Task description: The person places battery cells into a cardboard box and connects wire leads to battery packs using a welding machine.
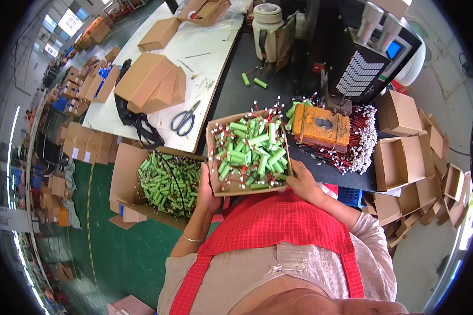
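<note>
Shallow brown cardboard tray of green wired cylindrical battery cells, clamped by left hand and right hand, just beside orange block.

Factory assembly floor; stacked cardboard boxes; green battery cells; workbench

Black bench w/ orange block, loose green cells, red wires

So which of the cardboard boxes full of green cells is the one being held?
The small tray gripped by both hands, left hand and right hand; its cells carry wires. The big box sits lower left.
</note>
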A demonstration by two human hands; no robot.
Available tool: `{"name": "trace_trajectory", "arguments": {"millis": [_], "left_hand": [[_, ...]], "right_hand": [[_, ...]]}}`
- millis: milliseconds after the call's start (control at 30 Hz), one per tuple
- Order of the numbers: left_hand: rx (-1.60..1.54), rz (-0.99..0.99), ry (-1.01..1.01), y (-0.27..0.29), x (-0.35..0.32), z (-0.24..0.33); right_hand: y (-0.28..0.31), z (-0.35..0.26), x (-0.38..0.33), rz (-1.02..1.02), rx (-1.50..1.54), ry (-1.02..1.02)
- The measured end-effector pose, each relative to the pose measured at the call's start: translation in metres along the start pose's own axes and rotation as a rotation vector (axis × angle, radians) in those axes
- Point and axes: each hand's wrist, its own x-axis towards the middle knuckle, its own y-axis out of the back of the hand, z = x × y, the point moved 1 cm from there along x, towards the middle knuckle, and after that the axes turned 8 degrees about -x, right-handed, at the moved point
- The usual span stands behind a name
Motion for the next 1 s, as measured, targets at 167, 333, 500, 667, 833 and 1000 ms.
{"name": "trace_trajectory", "arguments": {"millis": [167, 333, 500, 667, 833, 1000], "left_hand": [[-0.254, 0.037, 0.216, -0.005, 0.000, -0.005], [-0.368, 0.002, 0.049, -0.004, -0.017, 0.005], [-0.306, -0.044, -0.083, -0.018, -0.050, 0.039], [-0.289, 0.046, -0.458, 0.027, -0.093, 0.111], [-0.237, 0.102, -0.881, 0.071, -0.154, 0.180], [-0.194, 0.220, -0.956, 0.224, -0.140, 0.224]], "right_hand": [[0.005, 0.000, -0.019, -0.139, 0.181, -0.151], [0.010, 0.002, -0.016, -0.082, 0.058, 0.047], [0.021, -0.079, -0.008, -0.179, 0.102, 0.200], [-0.031, -0.160, 0.024, -0.463, 0.276, 0.293], [-0.151, -0.200, 0.082, -0.816, 0.450, 0.082], [-0.265, -0.181, 0.099, -1.261, 0.767, -0.372]]}}
